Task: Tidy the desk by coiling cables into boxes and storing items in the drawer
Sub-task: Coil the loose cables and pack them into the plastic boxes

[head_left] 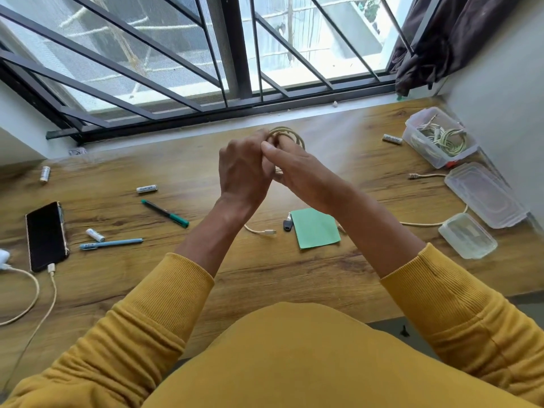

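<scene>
My left hand (244, 169) and my right hand (297, 175) meet above the middle of the wooden desk (206, 290). Both grip a cream cable coil (290, 135) whose loops stick out above my fingers. Its loose end with a plug (266, 231) lies on the desk below my wrists. A clear plastic box (412, 135) at the far right holds coiled cables. Its lid (485, 194) and a smaller clear box (466, 235) lie nearer to me along the right wall. Another cream cable (424, 223) runs beside them.
On the left lie a black phone (45, 235) with a charging cable (44, 307), a green pen (164, 213), a blue pen (110, 243) and several batteries (147, 189). A green paper (315, 228) and a small dark key fob (288, 224) lie in the middle.
</scene>
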Demonstrator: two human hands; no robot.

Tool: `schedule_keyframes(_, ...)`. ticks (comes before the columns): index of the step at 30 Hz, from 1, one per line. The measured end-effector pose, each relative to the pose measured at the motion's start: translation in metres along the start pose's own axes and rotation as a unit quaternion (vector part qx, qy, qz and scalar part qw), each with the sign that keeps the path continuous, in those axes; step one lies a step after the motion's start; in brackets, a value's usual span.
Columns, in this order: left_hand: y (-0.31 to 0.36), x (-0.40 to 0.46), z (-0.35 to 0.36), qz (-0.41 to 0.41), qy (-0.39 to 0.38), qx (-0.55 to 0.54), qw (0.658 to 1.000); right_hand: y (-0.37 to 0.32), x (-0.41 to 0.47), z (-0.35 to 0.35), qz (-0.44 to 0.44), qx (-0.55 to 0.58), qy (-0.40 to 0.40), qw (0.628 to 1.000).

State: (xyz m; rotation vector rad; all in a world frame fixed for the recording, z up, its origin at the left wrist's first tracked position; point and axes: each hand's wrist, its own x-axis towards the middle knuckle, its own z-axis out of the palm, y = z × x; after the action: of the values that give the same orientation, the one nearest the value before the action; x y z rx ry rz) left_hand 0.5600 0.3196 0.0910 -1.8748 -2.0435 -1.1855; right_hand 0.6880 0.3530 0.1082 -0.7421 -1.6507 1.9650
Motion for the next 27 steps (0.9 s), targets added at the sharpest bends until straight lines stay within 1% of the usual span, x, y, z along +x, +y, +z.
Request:
schedule_keyframes(3, 0.001, -0.004, 0.0, 0.005, 0.007, -0.03, 1.0, 0.005, 0.0, 0.005, -0.013, -0.075, 0.063, 0.995)
schedule_keyframes(6, 0.001, -0.008, -0.001, 0.019, 0.015, -0.026, 0.999, 0.009, 0.0, 0.014, -0.018, -0.15, 0.137, 0.979)
schedule_keyframes(8, 0.001, -0.009, -0.003, 0.016, 0.017, -0.019, 1.0, 0.012, 0.0, 0.017, -0.019, -0.195, 0.155, 0.968)
schedule_keyframes(10, 0.002, -0.008, -0.003, -0.01, 0.008, -0.002, 1.0, 0.013, -0.001, 0.02, -0.027, -0.252, 0.16, 0.954)
schedule_keyframes(12, 0.002, -0.009, 0.0, -0.057, -0.016, 0.012, 0.998, 0.014, -0.003, 0.02, -0.025, -0.284, 0.141, 0.948)
schedule_keyframes(15, -0.001, -0.014, 0.007, -0.117, -0.041, -0.011, 0.992, 0.022, -0.003, 0.02, -0.007, -0.284, 0.101, 0.953)
schedule_keyframes(17, -0.004, -0.016, 0.011, -0.125, -0.049, -0.029, 0.991, 0.025, -0.003, 0.02, 0.012, -0.3, 0.071, 0.951)
schedule_keyframes(19, -0.005, -0.018, 0.013, -0.128, -0.062, -0.021, 0.99, 0.024, -0.006, 0.021, 0.035, -0.324, 0.047, 0.944)
schedule_keyframes(22, -0.006, -0.022, 0.013, -0.138, -0.066, -0.006, 0.988, 0.019, -0.007, 0.022, 0.06, -0.364, 0.029, 0.929)
schedule_keyframes(25, -0.004, -0.02, 0.013, -0.126, -0.061, 0.003, 0.99, 0.013, -0.006, 0.025, 0.069, -0.394, 0.02, 0.916)
schedule_keyframes(27, -0.009, -0.022, 0.016, -0.131, -0.081, 0.044, 0.987, 0.01, -0.012, 0.027, 0.078, -0.411, -0.023, 0.908)
